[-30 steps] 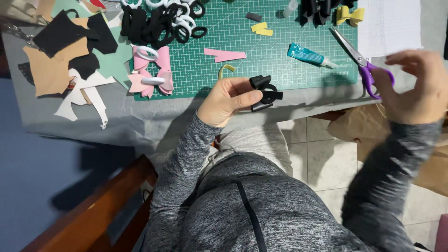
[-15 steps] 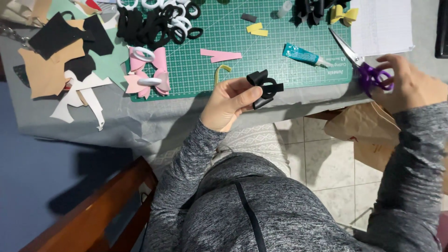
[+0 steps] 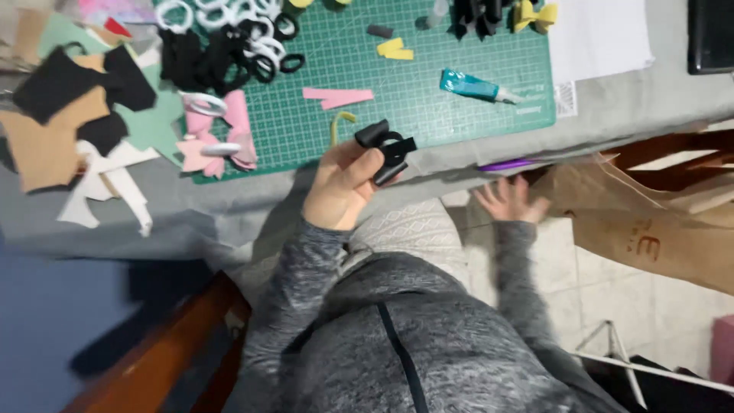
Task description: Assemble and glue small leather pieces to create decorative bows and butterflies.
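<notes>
My left hand (image 3: 342,183) is raised at the table's front edge and grips a small black foam bow (image 3: 386,145) between thumb and fingers. My right hand (image 3: 508,200) is lower, just under the table edge, with its fingers spread and nothing in them. It is next to a brown paper bag (image 3: 650,229). A purple scissors handle (image 3: 505,164) shows at the table edge right above that hand. The scissors' blades are hidden.
A green cutting mat (image 3: 428,76) holds a teal glue tube (image 3: 470,86), pink strips (image 3: 336,97), yellow bits (image 3: 396,50), black and white rings (image 3: 229,46) and pink bows (image 3: 218,134). Black, tan and white foam cut-outs (image 3: 69,122) lie left. White paper (image 3: 596,34) lies right.
My right hand has dropped from above the table, where it held the purple scissors, to below the edge and is now empty. My left hand keeps hold of the black bow.
</notes>
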